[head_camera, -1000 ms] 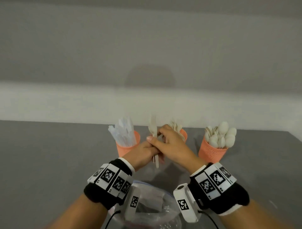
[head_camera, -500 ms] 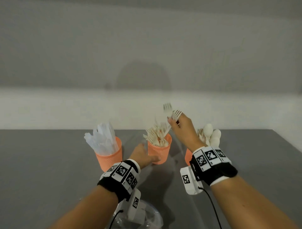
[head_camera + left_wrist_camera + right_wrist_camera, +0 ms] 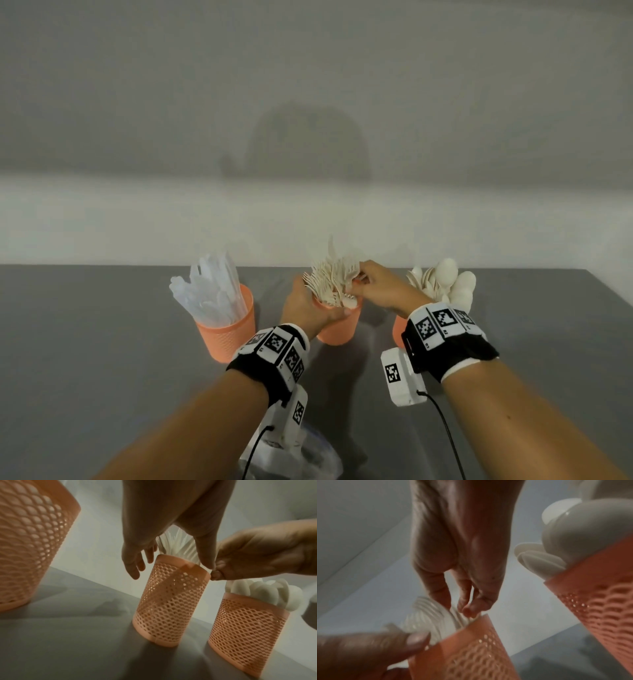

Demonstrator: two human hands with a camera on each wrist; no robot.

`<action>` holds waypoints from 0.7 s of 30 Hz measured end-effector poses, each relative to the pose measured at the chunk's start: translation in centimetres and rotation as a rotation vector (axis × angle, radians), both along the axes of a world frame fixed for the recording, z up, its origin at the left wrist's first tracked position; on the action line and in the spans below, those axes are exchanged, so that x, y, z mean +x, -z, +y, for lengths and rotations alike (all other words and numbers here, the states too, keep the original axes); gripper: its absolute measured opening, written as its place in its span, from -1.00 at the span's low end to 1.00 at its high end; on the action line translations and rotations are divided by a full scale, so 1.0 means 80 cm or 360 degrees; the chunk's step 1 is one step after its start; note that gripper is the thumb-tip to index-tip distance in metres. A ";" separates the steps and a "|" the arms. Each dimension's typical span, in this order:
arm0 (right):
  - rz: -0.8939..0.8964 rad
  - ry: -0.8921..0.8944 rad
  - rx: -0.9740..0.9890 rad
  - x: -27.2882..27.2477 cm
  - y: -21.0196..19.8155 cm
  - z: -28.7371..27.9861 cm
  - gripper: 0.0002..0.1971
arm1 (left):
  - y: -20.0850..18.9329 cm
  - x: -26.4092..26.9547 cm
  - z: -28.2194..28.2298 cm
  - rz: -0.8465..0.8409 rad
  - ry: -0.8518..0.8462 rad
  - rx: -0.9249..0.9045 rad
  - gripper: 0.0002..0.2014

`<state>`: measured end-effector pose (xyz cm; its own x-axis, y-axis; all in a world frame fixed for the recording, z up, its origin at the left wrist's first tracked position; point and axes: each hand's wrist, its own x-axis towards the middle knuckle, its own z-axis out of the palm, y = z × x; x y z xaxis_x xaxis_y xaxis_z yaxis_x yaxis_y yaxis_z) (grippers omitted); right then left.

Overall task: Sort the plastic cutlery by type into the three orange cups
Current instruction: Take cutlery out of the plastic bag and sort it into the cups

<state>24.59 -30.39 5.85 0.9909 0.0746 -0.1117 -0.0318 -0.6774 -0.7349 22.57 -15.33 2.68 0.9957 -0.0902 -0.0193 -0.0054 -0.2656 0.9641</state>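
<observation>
Three orange mesh cups stand in a row on the grey table. The left cup (image 3: 226, 332) holds clear knives (image 3: 209, 291). In the middle cup (image 3: 339, 330) (image 3: 171, 601) stands a fan of white forks (image 3: 334, 277) (image 3: 433, 615). White spoons (image 3: 448, 284) fill the right cup (image 3: 399, 330) (image 3: 248, 622). My left hand (image 3: 308, 308) holds the middle cup near its rim, thumb at the front. Just over that rim, my right hand (image 3: 359, 281) (image 3: 467, 607) pinches fork handles with curled fingers.
A clear plastic bag (image 3: 318, 459) lies at the near table edge under my left wrist. The grey table (image 3: 85, 342) ends at a pale wall behind the cups. Its right edge (image 3: 609, 298) runs close past the spoon cup.
My right hand has come down with the forks from above the middle cup to its rim. My left hand has risen from beside the cup's base to grip it near the top.
</observation>
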 end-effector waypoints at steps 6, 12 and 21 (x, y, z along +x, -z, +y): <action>-0.0142 0.0056 -0.0249 0.012 0.003 -0.008 -0.81 | -0.007 0.005 0.004 -0.0029 0.0019 -0.0056 -0.31; -0.0304 0.0273 0.0091 0.046 -0.006 0.001 -0.70 | -0.009 0.003 0.004 0.0039 0.0130 -0.0103 -0.17; -0.0325 -0.0025 0.0136 0.049 -0.007 0.023 -0.85 | -0.001 0.010 0.001 0.0057 0.0052 -0.0027 -0.12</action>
<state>28.53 -28.51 6.39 0.9910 0.0906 0.0984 0.1334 -0.6115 -0.7799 23.39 -15.22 2.76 0.9910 -0.1233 -0.0528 0.0205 -0.2492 0.9682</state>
